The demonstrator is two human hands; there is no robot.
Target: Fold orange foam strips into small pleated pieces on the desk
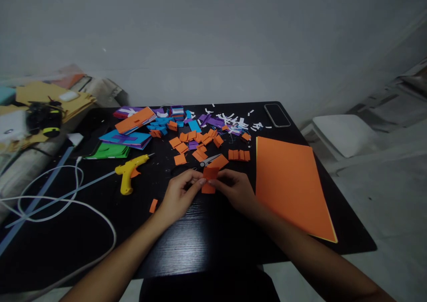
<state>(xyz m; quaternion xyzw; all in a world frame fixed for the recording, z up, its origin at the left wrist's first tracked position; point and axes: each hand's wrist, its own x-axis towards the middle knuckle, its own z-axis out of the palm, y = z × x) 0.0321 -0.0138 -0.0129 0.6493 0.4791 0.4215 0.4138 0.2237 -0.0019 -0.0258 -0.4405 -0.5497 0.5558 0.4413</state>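
Between both hands, above the middle of the black table, an upright strip of orange paper [211,174] shows a crease across it. My left hand [182,193] pinches its left edge with thumb and fingers. Its right edge is pinched by my right hand [236,188]. Just beyond the strip lie scissors [207,160], partly hidden by the paper and my left hand. Small folded orange paper pieces [200,139] are scattered past them. A row of folded orange pieces [239,155] sits to the right, and one small orange piece [153,205] lies near my left wrist.
A stack of orange sheets [290,182] covers the table's right side, with a phone [277,115] behind it. At left are a yellow glue gun [128,173], a looping white cable [96,209] and paper packets [126,137]. White paper scraps [238,122] lie toward the wall.
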